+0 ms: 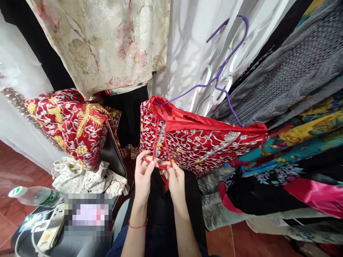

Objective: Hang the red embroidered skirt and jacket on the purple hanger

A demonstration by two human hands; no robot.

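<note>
A red garment (pixel 198 141) with silver embroidery hangs on a purple hanger (pixel 227 60) in front of me. Two thin red straps (pixel 160 142) drop from its neckline. My left hand (pixel 143 176) pinches one strap end, fingers closed on it. My right hand (pixel 175 180) pinches the other end just beside it, and the two hands nearly touch. A red thread bracelet (pixel 138 225) circles my left wrist. Dark cloth lies under both hands.
Another red and gold embroidered garment (pixel 72 123) lies at the left over a black case (pixel 114 151). A water bottle (pixel 34 195), a power strip (pixel 50 228) and white cloth (pixel 80 176) sit lower left. Colourful clothes (pixel 300 142) are piled at the right.
</note>
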